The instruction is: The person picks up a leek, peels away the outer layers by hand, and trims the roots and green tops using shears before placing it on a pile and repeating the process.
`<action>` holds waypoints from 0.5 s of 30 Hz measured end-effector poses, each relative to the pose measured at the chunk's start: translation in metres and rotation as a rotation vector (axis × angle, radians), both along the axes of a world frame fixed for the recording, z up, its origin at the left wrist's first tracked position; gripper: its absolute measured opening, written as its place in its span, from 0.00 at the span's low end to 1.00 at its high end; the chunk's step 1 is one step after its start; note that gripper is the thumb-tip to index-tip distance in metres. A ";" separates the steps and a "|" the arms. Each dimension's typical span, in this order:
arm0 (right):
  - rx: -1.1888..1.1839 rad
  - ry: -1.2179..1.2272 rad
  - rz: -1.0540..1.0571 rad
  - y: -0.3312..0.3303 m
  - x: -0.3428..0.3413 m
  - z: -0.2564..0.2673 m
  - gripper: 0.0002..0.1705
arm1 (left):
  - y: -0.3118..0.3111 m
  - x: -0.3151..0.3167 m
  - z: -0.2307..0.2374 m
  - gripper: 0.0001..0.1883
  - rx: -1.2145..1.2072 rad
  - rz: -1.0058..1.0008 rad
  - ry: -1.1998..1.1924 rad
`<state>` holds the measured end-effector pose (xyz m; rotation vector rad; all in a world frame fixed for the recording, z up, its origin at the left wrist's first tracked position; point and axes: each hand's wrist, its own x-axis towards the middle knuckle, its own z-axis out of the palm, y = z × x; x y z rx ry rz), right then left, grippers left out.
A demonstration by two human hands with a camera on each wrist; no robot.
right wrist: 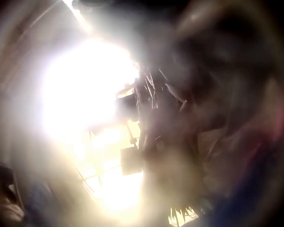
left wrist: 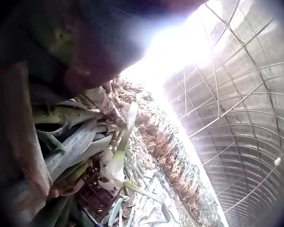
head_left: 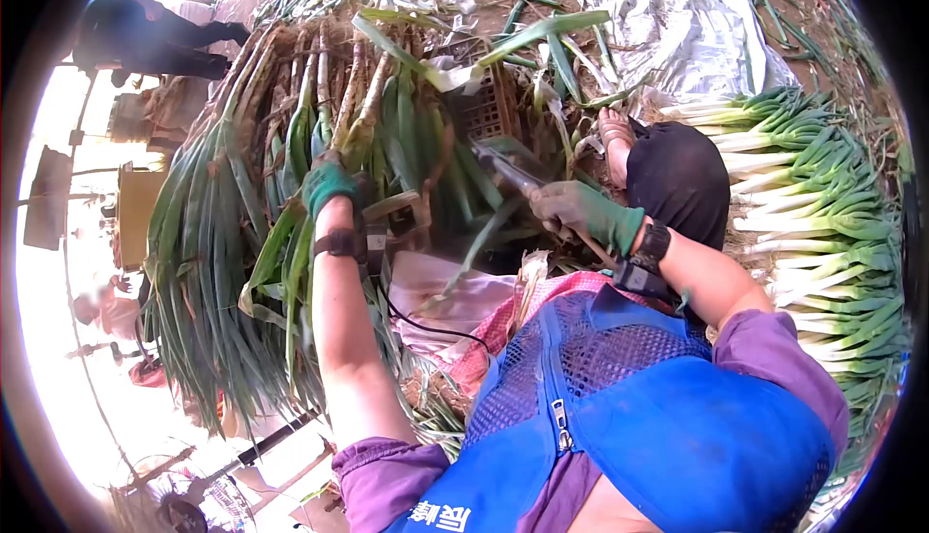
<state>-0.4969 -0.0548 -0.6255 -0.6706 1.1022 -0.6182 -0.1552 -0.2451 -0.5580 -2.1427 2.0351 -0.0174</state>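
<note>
The person's left hand (head_left: 332,184), in a green glove, grips a long green onion (head_left: 364,124) at the front of a heap of green onions (head_left: 198,243). The gloved right hand (head_left: 585,214) holds a slim tool (head_left: 511,171) (its far end blurred) angled toward a brown plastic crate (head_left: 492,109). Pale-stemmed green onions (head_left: 813,233) lie in a row beyond the dark-clad knee (head_left: 679,180).

Long leek (head_left: 363,126), leaves drooping, grey tool (head_left: 511,171)
</note>
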 end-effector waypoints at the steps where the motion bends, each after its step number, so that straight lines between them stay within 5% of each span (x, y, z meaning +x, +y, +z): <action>1: -0.061 0.064 0.026 -0.012 0.005 -0.003 0.11 | 0.003 -0.002 0.007 0.29 0.035 0.014 0.020; 5: -0.427 0.252 0.016 -0.102 -0.009 -0.033 0.13 | 0.014 -0.006 0.024 0.30 0.201 0.087 0.205; 9: -0.326 0.103 -0.287 -0.141 -0.030 0.022 0.07 | 0.055 0.005 0.079 0.27 0.456 0.276 0.685; 13: -0.282 0.066 0.112 -0.098 -0.034 -0.005 0.10 | 0.104 -0.001 0.099 0.28 0.607 0.304 1.154; 15: -0.166 0.192 0.307 -0.050 -0.020 0.001 0.13 | 0.120 -0.026 0.090 0.29 0.658 0.347 1.146</action>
